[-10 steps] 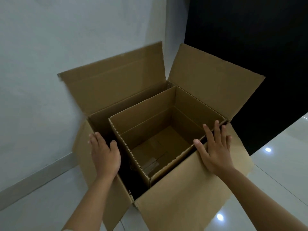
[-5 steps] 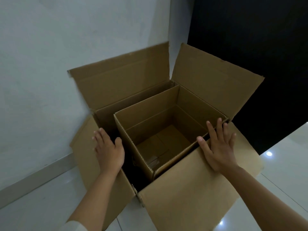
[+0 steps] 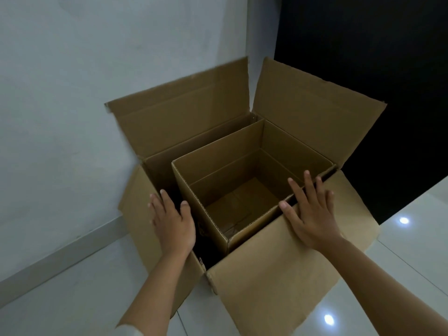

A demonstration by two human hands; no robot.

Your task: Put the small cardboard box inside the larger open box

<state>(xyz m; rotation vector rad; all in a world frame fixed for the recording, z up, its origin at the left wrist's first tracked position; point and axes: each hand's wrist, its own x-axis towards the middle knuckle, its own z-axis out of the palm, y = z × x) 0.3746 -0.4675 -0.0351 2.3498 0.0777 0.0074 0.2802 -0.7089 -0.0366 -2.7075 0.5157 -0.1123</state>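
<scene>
The small cardboard box [image 3: 213, 151], open-topped and empty, stands inside the larger open box [image 3: 278, 267], pushed toward its right and near sides. A dark gap shows along its left side. The larger box's four flaps are spread outward. My left hand [image 3: 173, 221] lies flat, fingers apart, over the left flap by the gap, holding nothing. My right hand [image 3: 311, 209] rests flat on the near right flap, its fingertips reaching the small box's near rim, and grips nothing.
The boxes stand on a glossy white tiled floor [image 3: 412, 238] in a corner. A pale wall [image 3: 72, 93] with a skirting board runs on the left. A dark panel [image 3: 375, 57] fills the right behind the box.
Both hands have stayed flat on the flaps with little movement. The view has shifted slightly, so the boxes sit further right in the frame.
</scene>
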